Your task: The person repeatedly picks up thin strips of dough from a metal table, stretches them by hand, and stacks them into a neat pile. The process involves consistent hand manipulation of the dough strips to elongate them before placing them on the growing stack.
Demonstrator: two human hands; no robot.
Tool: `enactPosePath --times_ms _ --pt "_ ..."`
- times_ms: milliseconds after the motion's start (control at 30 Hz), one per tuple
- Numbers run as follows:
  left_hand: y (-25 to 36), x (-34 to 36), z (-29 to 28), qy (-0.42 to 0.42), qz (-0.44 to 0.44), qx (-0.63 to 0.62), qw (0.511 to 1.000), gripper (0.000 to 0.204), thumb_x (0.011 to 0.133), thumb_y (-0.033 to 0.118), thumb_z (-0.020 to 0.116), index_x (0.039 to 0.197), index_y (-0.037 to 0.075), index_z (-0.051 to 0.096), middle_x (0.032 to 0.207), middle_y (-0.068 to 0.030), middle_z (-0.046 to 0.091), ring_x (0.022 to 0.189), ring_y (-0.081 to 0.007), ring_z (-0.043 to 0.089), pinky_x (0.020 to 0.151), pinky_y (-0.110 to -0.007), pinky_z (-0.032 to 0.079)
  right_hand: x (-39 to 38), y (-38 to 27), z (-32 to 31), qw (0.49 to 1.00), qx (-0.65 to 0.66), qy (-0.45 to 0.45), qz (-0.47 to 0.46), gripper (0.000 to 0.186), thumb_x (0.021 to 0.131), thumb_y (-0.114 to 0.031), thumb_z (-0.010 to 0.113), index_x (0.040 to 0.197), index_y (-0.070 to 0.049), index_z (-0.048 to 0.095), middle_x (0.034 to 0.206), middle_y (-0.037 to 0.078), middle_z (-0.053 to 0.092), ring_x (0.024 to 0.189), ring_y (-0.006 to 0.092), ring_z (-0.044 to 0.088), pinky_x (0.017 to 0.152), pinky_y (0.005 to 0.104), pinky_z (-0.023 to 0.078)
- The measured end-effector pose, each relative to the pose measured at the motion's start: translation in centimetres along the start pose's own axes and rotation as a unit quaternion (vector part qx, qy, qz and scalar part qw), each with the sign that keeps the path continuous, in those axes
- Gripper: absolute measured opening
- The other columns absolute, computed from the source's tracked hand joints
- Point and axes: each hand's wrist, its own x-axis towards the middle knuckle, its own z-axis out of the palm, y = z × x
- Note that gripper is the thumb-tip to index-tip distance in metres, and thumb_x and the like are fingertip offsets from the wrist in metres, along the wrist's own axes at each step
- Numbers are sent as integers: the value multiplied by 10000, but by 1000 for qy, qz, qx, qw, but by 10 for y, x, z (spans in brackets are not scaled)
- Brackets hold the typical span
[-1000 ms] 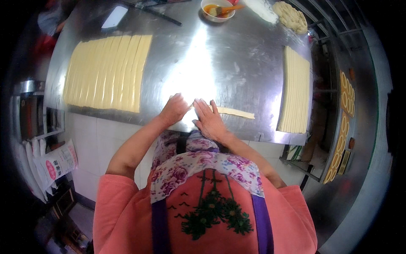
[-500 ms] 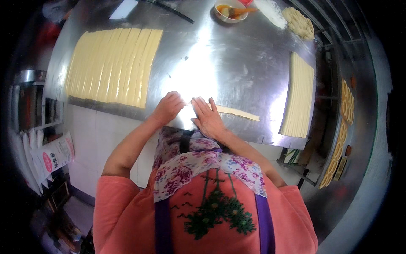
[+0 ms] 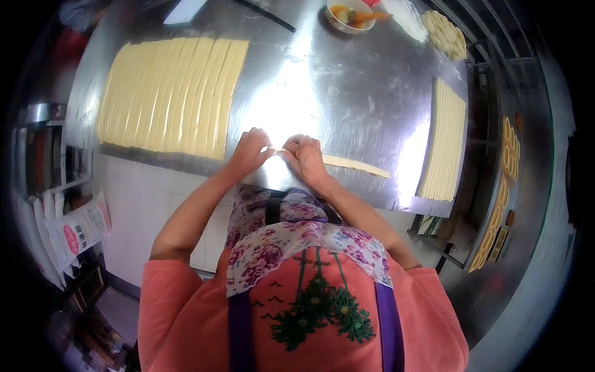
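Observation:
A long pale strip of dough [image 3: 356, 165] lies on the metal table near its front edge, stretching right from between my hands. The fingers of my left hand [image 3: 250, 152] are closed in a pinch on its left end. Close beside it, my right hand [image 3: 305, 160] has curled fingers pinching the strip a short way along. A small bit of the dough shows between the two hands; the fingers cover the rest there. To the left rests a yellow, glossy dough sheet cut into strips [image 3: 173, 96]. Paler dough strips [image 3: 443, 142] lie side by side at the right.
Along the table's [image 3: 372, 93] far side are a bowl [image 3: 349, 29] with an orange-handled brush [image 3: 372, 17], white flour [image 3: 406, 18], a dough lump [image 3: 445, 34] and a dark stick [image 3: 266, 13]. Ring-shaped dough pieces [image 3: 496, 214] sit on trays at right. White sacks [image 3: 87, 229] stand at lower left.
My right hand's fingers, earlier stretched flat over the strip, have curled into a pinch close to my left hand. The view has shifted slightly.

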Motion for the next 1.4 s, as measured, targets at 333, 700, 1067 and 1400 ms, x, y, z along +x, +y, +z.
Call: enactPosePath --times_ms 333,700,1067,1400 --pt "37 -13 1 -111 8 113 987 151 850 206 649 828 58 629 870 -131 606 859 -342 563 764 -460 433 -38 23 33 993 -67 -15 -94 221 857 -234 677 987 -63 626 871 113 611 841 315 591 763 437 462" --pt "48 -16 -10 -76 -57 44 994 161 802 160 715 888 37 654 895 -132 620 883 -367 571 784 -448 450 -105 116 -59 986 -151 -40 -58 194 842 -181 694 993 -60 686 918 104 647 898 311 615 800 429 493" --pt "67 -13 -12 -88 -142 37 985 198 803 149 716 934 21 644 901 -148 594 886 -357 562 803 -412 457 -211 218 -147 994 -102 18 15 251 836 -124 720 1079 -61 700 997 114 657 908 315 609 782 411 498" --pt "70 -13 -11 -83 -117 80 986 223 769 117 716 957 17 650 917 -155 592 879 -369 558 786 -429 460 -213 227 -178 998 -61 -30 12 312 836 -94 715 1145 -67 685 1035 125 639 937 330 595 801 416 496"
